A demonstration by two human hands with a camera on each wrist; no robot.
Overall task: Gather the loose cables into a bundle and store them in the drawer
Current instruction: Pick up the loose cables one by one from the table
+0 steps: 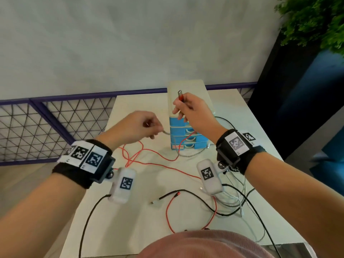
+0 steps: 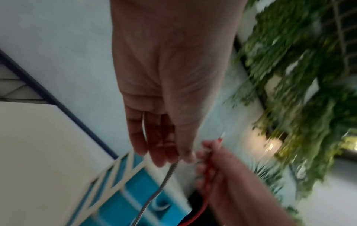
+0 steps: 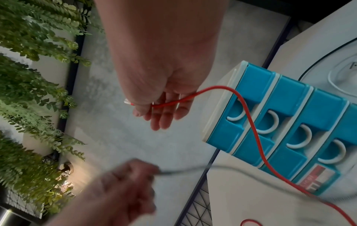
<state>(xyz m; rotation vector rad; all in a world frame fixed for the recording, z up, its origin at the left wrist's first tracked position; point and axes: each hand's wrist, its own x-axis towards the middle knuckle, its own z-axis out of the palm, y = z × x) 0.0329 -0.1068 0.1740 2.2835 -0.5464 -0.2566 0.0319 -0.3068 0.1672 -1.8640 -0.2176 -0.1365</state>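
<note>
Above the white table [image 1: 130, 220], my right hand [image 1: 179, 110] grips a red cable near its metal plug [image 1: 180, 96]. The cable [image 3: 212, 88] hangs down across the front of the blue and white drawer unit [image 1: 186, 125] and loops over the table. My left hand [image 1: 155, 132] pinches the end of a grey braided cable [image 1: 166, 132], which hangs from my fingertips [image 2: 166, 180] in front of the drawers. Both hands are raised just in front of the unit [image 3: 280, 122]. Its several drawers are all shut.
Black [image 1: 87, 216], red [image 1: 168, 211], white [image 1: 242, 205] and grey cables lie tangled over the near and right side of the table. A mesh railing [image 1: 46, 123] runs along the left. A dark planter with green foliage [image 1: 312, 21] stands at the right.
</note>
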